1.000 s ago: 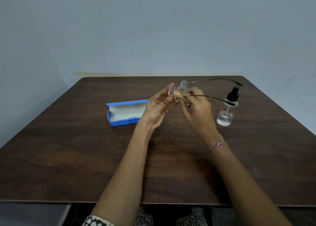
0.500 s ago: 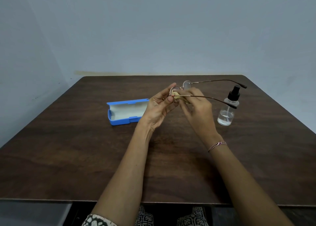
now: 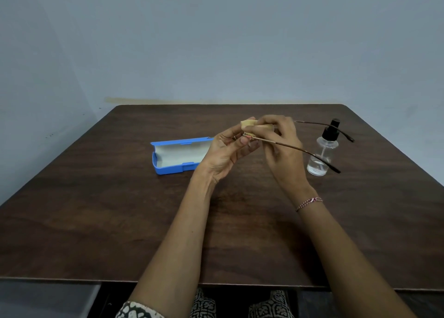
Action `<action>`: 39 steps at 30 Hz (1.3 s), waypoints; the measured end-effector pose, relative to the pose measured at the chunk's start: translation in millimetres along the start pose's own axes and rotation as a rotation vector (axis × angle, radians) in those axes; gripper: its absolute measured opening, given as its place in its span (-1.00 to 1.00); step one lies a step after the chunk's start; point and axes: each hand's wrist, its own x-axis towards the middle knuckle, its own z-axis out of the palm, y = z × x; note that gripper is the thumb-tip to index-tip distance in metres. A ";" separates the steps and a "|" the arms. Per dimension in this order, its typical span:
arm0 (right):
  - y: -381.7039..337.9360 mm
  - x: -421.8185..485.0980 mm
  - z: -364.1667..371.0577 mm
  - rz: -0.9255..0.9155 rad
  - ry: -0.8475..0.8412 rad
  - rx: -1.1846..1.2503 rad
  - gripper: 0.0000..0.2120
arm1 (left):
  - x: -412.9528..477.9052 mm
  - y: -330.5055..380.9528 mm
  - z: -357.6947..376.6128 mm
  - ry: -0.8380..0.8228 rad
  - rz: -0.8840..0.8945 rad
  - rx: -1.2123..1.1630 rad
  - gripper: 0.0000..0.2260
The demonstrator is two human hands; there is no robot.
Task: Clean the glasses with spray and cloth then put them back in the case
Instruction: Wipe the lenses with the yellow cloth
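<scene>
One pair of glasses point(image 3: 288, 146) is counted, with two thin temple arms seen reaching to the right. One yellowish cloth point(image 3: 248, 123) is counted, and one blue case point(image 3: 175, 154) is found lying open on the left. One clear spray bottle point(image 3: 322, 154) with a black cap is counted on the right. Two hands are seen, a left hand point(image 3: 225, 154) and a right hand point(image 3: 283, 163), with one bracelet point(image 3: 310, 203) worn. One table point(image 3: 120, 221) is counted.

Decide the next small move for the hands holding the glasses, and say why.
Probably rub the cloth across the lens: the right hand pinches it against the glasses, the left hand steadies them, and the case waits open.
</scene>
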 end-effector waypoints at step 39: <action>-1.4 -3.4 6.7 0.187 0.014 -0.070 -0.67 | -0.3 -1.1 1.6 0.029 0.004 0.055 -0.64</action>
